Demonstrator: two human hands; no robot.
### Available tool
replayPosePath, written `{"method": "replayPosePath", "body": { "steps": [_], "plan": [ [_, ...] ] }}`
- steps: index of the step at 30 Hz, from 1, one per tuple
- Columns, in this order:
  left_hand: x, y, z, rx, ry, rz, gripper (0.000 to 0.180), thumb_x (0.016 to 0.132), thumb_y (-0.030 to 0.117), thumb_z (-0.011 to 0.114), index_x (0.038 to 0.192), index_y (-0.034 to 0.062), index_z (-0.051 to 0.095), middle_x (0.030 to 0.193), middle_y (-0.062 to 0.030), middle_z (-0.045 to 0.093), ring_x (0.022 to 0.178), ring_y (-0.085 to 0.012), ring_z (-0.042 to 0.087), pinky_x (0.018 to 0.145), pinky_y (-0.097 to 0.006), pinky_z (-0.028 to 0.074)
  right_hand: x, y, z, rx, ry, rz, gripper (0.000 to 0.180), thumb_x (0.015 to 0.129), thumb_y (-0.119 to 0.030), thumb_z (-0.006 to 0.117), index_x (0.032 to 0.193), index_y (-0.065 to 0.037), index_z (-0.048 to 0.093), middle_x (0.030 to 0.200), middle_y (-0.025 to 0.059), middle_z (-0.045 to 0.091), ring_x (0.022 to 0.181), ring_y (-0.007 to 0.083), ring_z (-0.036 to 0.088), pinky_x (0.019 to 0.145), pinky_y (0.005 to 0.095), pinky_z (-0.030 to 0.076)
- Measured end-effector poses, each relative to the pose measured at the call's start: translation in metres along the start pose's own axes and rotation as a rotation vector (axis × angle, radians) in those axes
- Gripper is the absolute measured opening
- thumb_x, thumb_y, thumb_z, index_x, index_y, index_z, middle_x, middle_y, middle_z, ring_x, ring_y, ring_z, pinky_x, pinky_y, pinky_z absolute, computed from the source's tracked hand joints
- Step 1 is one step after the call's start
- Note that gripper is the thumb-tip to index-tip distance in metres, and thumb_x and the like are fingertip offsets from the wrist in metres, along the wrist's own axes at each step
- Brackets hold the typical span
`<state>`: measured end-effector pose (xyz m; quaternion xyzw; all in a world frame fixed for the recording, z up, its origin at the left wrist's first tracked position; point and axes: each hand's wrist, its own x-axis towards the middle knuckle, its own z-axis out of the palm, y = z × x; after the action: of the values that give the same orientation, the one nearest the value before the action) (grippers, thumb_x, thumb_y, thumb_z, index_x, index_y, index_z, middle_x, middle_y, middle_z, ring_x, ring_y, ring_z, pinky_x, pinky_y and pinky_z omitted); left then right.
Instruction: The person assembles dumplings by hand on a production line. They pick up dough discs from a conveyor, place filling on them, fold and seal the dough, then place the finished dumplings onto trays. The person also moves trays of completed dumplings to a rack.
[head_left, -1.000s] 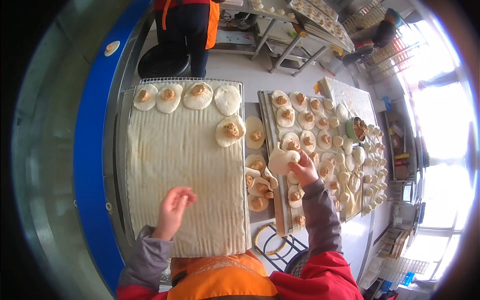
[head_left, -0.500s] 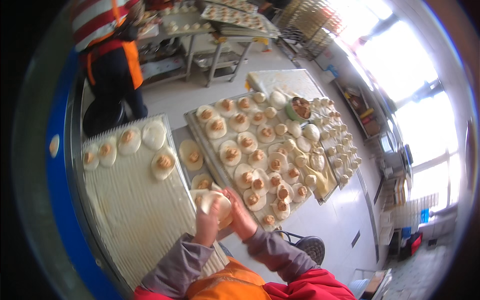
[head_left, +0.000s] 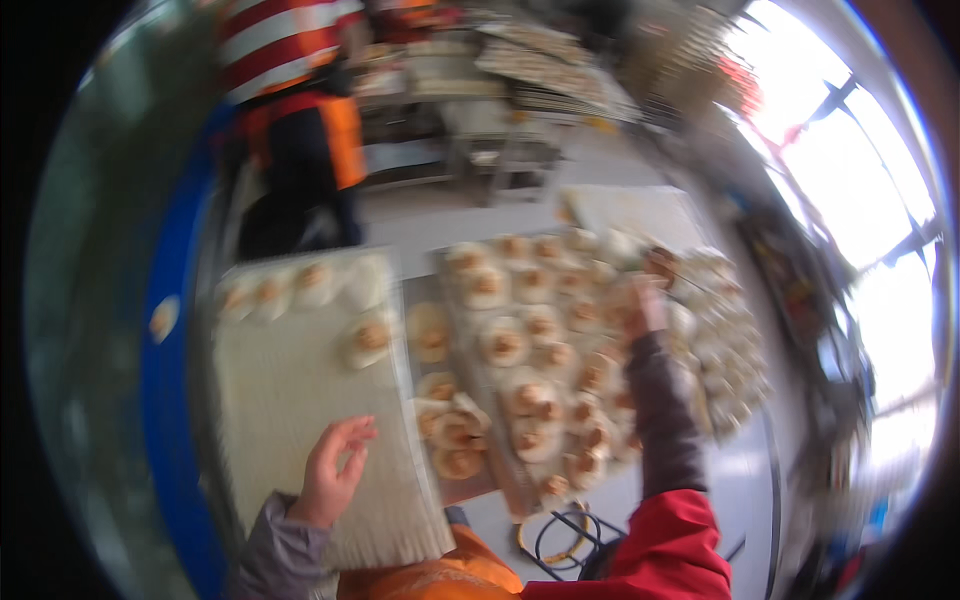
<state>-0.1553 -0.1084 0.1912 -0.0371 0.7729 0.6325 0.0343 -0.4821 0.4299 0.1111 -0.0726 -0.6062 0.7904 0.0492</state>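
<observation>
My left hand [head_left: 335, 475] hovers with its fingers apart over the lower part of the ribbed, pale left tray [head_left: 290, 400], holding nothing. Several flat dough rounds, most topped with brown filling [head_left: 371, 336], lie along that tray's far end. My right hand [head_left: 642, 305] is stretched far forward over the board of filled dough rounds, close to the bowl's brown filling [head_left: 660, 263]. Motion blur smears its fingers, so I cannot see whether they hold anything. Between tray and board, a folded dough piece [head_left: 462, 425] lies among other filled dough rounds.
Plain dough lumps [head_left: 720, 330] crowd the right of the board. Ahead on the left, a person [head_left: 300, 130] in an orange apron stands by a metal table [head_left: 430, 90]. A stool with dark tubing [head_left: 570, 540] is close to my right. Windows run along the right.
My hands have parted. The dough piece they held together now lies in the gap between tray and board. My left hand moved left over the tray; my right reached forward to the filling.
</observation>
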Motion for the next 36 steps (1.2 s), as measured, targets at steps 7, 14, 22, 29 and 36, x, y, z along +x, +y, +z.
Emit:
{"method": "replayPosePath", "body": {
  "steps": [7,14,22,29,36],
  "plan": [
    [-0.129,-0.110,-0.184,0.041,0.748,-0.113,0.027,0.104,0.019,0.052,0.125,0.0056,0.060,0.111,-0.0055,0.070,0.102,-0.0142,0.065,0.089,-0.027,0.050,0.243,0.011,-0.121,-0.611,0.428,0.302,0.050,0.100,-0.051,0.049,0.116,-0.007,0.065,0.109,0.0085,0.066,0.111,0.0181,0.061,0.098,0.0394,0.048],
    [-0.131,-0.238,-0.386,-0.015,1.103,-0.264,0.034,0.097,0.014,0.063,0.129,0.0023,0.058,0.119,-0.0146,0.067,0.106,-0.0224,0.066,0.090,-0.033,0.053,0.112,0.080,0.029,-0.313,-0.028,0.027,0.046,0.096,-0.011,0.063,0.141,-0.016,0.052,0.133,0.0034,0.056,0.103,0.0190,0.063,0.072,0.0314,0.054],
    [-0.112,-0.313,-0.466,0.240,0.816,-0.493,0.083,0.079,0.035,0.081,0.143,-0.0032,0.044,0.112,-0.0188,0.068,0.094,-0.0288,0.069,0.078,-0.039,0.057,-0.114,0.094,0.348,-0.389,-0.535,0.175,0.037,0.089,-0.008,0.062,0.127,-0.007,0.061,0.114,0.0052,0.065,0.091,0.0209,0.070,0.070,0.0280,0.054],
    [-0.186,-0.290,-0.465,0.410,0.493,-0.430,0.048,0.067,0.033,0.091,0.096,0.0040,0.065,0.092,-0.0131,0.068,0.083,-0.0237,0.065,0.073,-0.037,0.051,-0.245,0.110,0.525,-0.583,-0.807,0.244,0.021,0.101,-0.011,0.053,0.121,-0.006,0.061,0.113,0.0041,0.066,0.096,0.0179,0.071,0.073,0.0248,0.052],
    [-0.264,-0.259,-0.423,0.245,0.483,-0.526,0.050,0.069,0.021,0.088,0.104,0.0057,0.056,0.093,-0.0125,0.062,0.092,-0.0294,0.061,0.078,-0.040,0.050,-0.313,0.159,0.575,-0.595,-0.878,0.354,0.024,0.102,-0.014,0.056,0.123,-0.006,0.062,0.112,0.0046,0.070,0.093,0.0159,0.070,0.073,0.0255,0.052]
  ]
}}
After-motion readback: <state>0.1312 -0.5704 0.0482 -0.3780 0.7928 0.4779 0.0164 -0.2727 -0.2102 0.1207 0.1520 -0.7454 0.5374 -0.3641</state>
